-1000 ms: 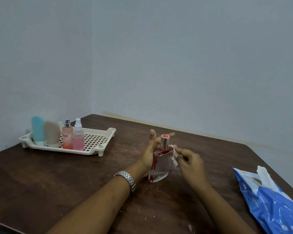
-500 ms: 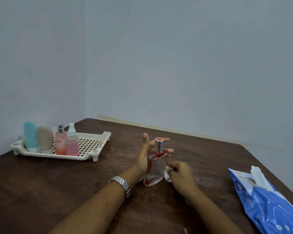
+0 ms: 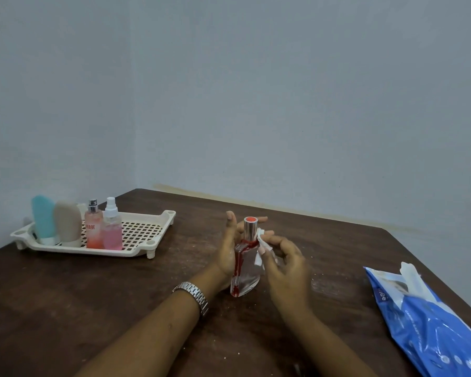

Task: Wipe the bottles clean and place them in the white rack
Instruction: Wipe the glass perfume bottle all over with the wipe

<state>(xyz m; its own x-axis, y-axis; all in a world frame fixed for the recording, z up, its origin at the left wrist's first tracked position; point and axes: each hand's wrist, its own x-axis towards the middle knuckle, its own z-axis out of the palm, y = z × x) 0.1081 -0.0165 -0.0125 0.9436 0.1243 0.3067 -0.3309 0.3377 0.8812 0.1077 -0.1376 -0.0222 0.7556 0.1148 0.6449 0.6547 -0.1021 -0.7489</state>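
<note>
Now left hand (image 3: 227, 254) braces bottle (image 3: 245, 274), fingers (image 3: 259, 219) straight (thumb up); right hand (image 3: 286, 268) pinches wipe (image 3: 264, 240).

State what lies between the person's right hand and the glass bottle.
A white wipe, pinched by the right hand, lies against the glass bottle at its shoulder, just below the silver cap. The head view shows this.

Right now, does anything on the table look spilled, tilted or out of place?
Pale specks dot the dark wooden table, like dust. The clear glass bottle with red trim leans against the left hand while the right hand pinches a white wipe.
</note>
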